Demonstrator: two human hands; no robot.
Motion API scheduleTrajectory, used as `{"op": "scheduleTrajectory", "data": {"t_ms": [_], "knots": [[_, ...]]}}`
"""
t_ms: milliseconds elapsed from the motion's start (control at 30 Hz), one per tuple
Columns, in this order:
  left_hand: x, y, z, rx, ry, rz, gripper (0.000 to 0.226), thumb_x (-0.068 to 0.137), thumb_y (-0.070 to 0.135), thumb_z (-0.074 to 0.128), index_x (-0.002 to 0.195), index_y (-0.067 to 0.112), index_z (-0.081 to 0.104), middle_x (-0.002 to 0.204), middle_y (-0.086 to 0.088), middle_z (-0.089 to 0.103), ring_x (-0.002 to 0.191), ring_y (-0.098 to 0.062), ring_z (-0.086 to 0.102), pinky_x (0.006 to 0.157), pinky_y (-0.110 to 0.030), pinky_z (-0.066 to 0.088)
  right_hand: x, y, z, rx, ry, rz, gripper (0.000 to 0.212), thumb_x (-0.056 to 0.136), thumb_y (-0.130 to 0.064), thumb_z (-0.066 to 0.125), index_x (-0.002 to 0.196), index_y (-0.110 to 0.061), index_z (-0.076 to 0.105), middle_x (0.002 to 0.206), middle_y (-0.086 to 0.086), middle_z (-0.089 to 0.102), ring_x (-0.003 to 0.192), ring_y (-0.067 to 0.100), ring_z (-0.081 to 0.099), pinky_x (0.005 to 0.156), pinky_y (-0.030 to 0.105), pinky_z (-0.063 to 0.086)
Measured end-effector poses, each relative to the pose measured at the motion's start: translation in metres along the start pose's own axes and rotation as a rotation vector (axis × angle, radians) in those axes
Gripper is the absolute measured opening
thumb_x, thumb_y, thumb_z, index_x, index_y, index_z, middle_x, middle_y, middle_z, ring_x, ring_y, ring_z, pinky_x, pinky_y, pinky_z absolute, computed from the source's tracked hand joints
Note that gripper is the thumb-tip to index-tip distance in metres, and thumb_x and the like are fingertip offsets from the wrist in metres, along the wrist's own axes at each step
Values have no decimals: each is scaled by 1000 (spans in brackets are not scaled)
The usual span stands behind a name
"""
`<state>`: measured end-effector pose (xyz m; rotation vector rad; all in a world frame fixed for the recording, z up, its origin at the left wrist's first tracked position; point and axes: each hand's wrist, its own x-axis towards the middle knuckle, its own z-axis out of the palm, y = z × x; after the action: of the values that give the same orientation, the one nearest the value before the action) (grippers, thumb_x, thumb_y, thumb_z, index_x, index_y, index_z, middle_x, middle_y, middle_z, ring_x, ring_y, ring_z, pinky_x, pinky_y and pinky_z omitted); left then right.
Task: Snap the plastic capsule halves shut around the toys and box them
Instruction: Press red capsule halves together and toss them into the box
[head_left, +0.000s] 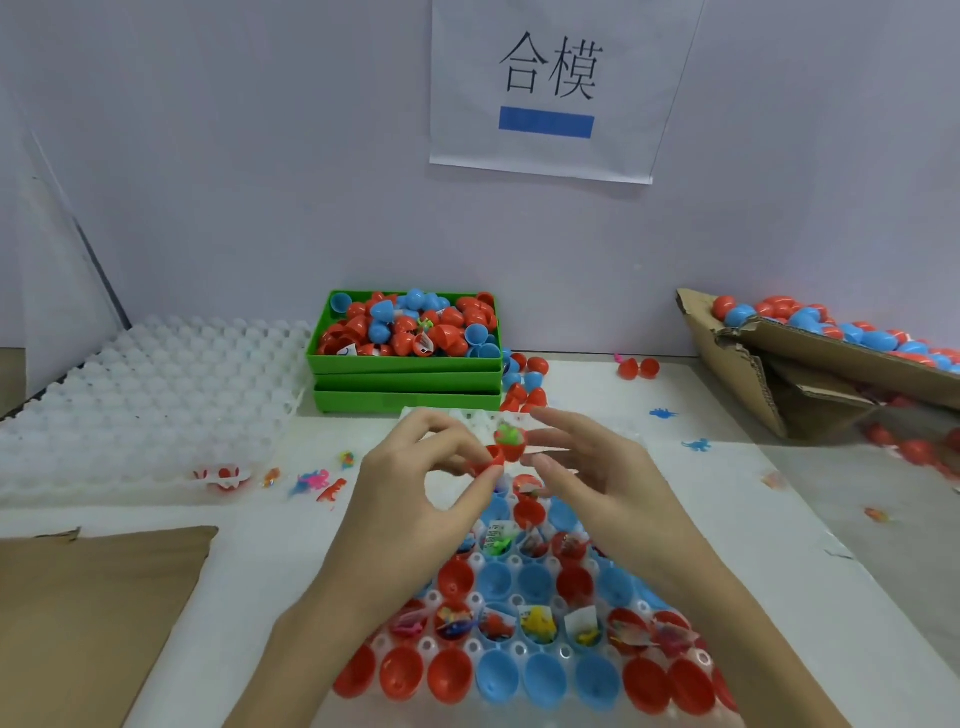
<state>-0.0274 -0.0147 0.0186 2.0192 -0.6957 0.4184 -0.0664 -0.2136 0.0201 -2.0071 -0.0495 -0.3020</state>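
Above the tray, both hands raised, pinching one red capsule.

We hold a red capsule above the white tray: left hand pinches one half, right hand steadies the toy-filled half.

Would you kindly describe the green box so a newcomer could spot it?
Look below the paper sign on the back wall. The green box sits atop stacked green trays, heaped with red and blue capsules, unlike the brown cardboard box to its right.
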Motion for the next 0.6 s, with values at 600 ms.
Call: {"op": "scheduleTrajectory", "data": {"t_ms": [600], "knots": [[1,7,-3,-337,31,-31,29,84,24,82,113,27,77,106,11,76,105,-20,71,90,-22,56,-9,-7,14,-133,110,-420,35,90,-13,79,122,-23,70,107,-11,71,100,13,70,80,16,56]]}}
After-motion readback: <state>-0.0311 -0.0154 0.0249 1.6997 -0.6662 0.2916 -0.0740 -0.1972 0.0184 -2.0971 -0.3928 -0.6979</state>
